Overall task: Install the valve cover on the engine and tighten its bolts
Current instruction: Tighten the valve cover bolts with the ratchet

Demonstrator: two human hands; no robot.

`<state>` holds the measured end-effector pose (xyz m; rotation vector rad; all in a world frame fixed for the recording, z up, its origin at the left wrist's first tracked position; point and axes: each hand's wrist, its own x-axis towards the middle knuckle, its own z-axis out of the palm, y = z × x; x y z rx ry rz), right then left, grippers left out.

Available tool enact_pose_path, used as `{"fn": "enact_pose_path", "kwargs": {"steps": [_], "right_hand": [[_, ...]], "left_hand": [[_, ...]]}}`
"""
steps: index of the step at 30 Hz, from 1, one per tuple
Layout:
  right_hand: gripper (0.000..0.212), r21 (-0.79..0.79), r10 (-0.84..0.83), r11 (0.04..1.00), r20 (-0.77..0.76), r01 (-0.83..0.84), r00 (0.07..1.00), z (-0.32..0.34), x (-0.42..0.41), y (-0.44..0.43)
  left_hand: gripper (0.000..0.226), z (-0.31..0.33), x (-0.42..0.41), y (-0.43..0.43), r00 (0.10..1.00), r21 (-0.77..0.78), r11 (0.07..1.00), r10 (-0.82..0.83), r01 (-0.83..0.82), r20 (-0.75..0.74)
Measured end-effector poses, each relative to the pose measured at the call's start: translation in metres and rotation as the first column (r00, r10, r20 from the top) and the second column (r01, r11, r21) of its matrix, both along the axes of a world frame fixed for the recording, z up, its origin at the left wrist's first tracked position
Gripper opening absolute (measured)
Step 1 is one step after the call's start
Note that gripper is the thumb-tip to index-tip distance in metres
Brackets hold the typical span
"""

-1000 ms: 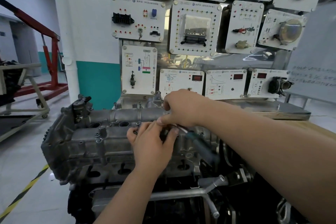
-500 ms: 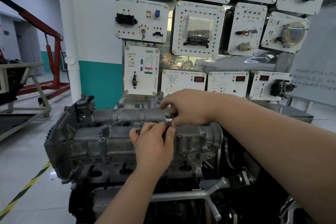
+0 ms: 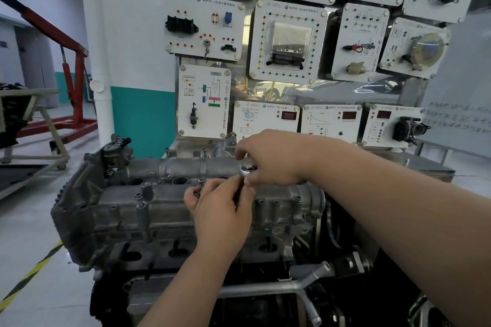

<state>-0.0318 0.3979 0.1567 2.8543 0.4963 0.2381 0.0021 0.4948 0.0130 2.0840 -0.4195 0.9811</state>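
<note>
Valve cover (image 3: 159, 202) already sits on top of the engine (image 3: 148, 249), centre-left of frame. Both hands meet over its middle.

Right hand (image 3: 271, 162) pinches a shiny round tool head (image 3: 248, 169) between thumb and fingertips. Left hand (image 3: 220, 210) comes up from the bottom of the frame with its fingers curled tight just under that head. Looks like it steadies the tool's shaft, but the shaft is hidden, so I cannot tell if it really grips.

Change: a second ago a dark handle stuck out toward the lower right beneath the right hand. Now no handle shows, only the round head at the fingertips. Both hands have barely shifted on the cover.

Meaning, my read: the tool is re-seated upright on a bolt mid-cover and is being spun with the fingers, not levered. That is run-down, not final tightening.

Bolts (image 3: 140, 195) left of the hands stand proud of the cover, so more seem left to do. Test panels (image 3: 288, 40) fill the upper frame.
</note>
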Motion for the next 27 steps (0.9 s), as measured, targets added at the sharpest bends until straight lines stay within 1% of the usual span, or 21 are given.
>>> {"fn": "enact_pose_path", "kwargs": {"steps": [2, 3, 5, 6, 7, 8, 11, 13, 14, 15, 16, 17, 18, 19, 21, 23, 25, 26, 27], "right_hand": [[0.045, 0.037, -0.033, 0.999, -0.01, 0.033, 0.999, -0.005, 0.001, 0.002], [0.048, 0.064, -0.042, 0.997, -0.024, 0.043, 0.999, -0.006, 0.002, 0.004], [0.05, 0.087, -0.04, 0.995, -0.045, 0.044, 0.998, -0.006, 0.004, 0.006], [0.049, 0.078, -0.036, 0.996, -0.052, 0.04, 0.998, -0.003, 0.004, 0.005], [0.049, 0.064, -0.031, 0.997, -0.059, 0.035, 0.998, 0.0, 0.004, 0.004], [0.051, 0.057, -0.022, 0.998, -0.066, 0.025, 0.998, 0.003, 0.004, 0.003], [0.055, 0.105, 0.017, 0.994, -0.072, -0.009, 0.997, 0.006, 0.004, -0.005], [0.051, 0.1, 0.007, 0.995, -0.045, -0.003, 0.999, 0.001, 0.003, -0.007], [0.048, 0.095, -0.003, 0.995, -0.036, 0.006, 0.999, -0.003, 0.003, -0.007], [0.047, 0.107, -0.011, 0.994, -0.037, 0.014, 0.999, -0.007, 0.003, -0.006], [0.046, 0.138, -0.012, 0.99, -0.046, 0.018, 0.999, -0.01, 0.003, -0.005], [0.046, 0.169, -0.007, 0.985, -0.052, 0.016, 0.999, -0.012, 0.004, -0.005], [0.047, 0.172, 0.002, 0.985, -0.051, 0.007, 0.999, -0.011, 0.004, -0.005], [0.05, 0.145, 0.012, 0.989, -0.05, -0.004, 0.999, -0.009, 0.003, -0.004], [0.058, 0.101, 0.023, 0.995, -0.061, -0.016, 0.998, -0.002, 0.003, -0.007], [0.059, 0.126, 0.026, 0.992, -0.064, -0.018, 0.998, 0.001, 0.002, -0.008], [0.054, 0.128, 0.02, 0.992, -0.042, -0.014, 0.999, -0.003, 0.0, -0.006], [0.051, 0.117, 0.014, 0.993, -0.038, -0.01, 0.999, -0.006, -0.001, -0.004], [0.049, 0.114, 0.008, 0.993, -0.044, -0.003, 0.999, -0.009, -0.002, -0.001]], "left_hand": [[0.012, 0.001, 0.001, -0.001, 0.999, -0.025, 1.0, -0.015, 0.014, -0.041], [0.01, 0.0, 0.003, -0.002, 0.996, -0.121, 0.992, -0.047, 0.037, -0.081], [0.014, 0.002, 0.004, -0.002, 0.985, -0.331, 0.939, -0.138, 0.098, -0.099], [0.014, 0.002, 0.003, -0.001, 0.989, -0.29, 0.951, -0.132, 0.105, -0.075], [0.013, 0.003, -0.002, 0.0, 0.996, -0.175, 0.982, -0.083, 0.075, -0.038], [0.012, 0.001, -0.003, 0.001, 0.998, -0.097, 0.993, -0.062, 0.062, 0.001], [0.02, 0.001, -0.006, 0.004, 0.999, -0.04, 0.998, -0.046, 0.046, -0.014], [0.018, 0.002, -0.007, 0.002, 0.999, -0.008, 1.0, -0.029, 0.029, -0.019], [0.014, 0.002, -0.006, 0.001, 1.0, -0.002, 1.0, -0.025, 0.025, -0.017], [0.015, 0.003, -0.006, 0.0, 0.999, -0.029, 0.999, -0.035, 0.034, -0.021], [0.023, 0.004, -0.006, 0.0, 0.998, -0.085, 0.995, -0.05, 0.048, -0.025], [0.024, 0.004, -0.005, 0.0, 0.998, -0.13, 0.99, -0.062, 0.06, -0.014], [0.02, 0.003, -0.004, 0.0, 0.999, -0.13, 0.99, -0.05, 0.051, 0.006], [0.021, 0.003, -0.005, 0.001, 0.999, -0.092, 0.995, -0.034, 0.035, 0.008], [0.033, 0.0, -0.004, 0.002, 0.999, -0.034, 0.999, -0.03, 0.031, 0.009], [0.039, -0.001, -0.004, 0.003, 1.0, -0.011, 1.0, -0.022, 0.022, 0.014], [0.033, -0.001, -0.005, 0.003, 1.0, 0.013, 1.0, -0.027, 0.027, 0.003], [0.024, -0.001, -0.006, 0.003, 0.999, 0.005, 0.999, -0.045, 0.045, 0.0], [0.014, 0.0, -0.006, 0.003, 0.997, -0.035, 0.997, -0.07, 0.07, -0.011]]}}
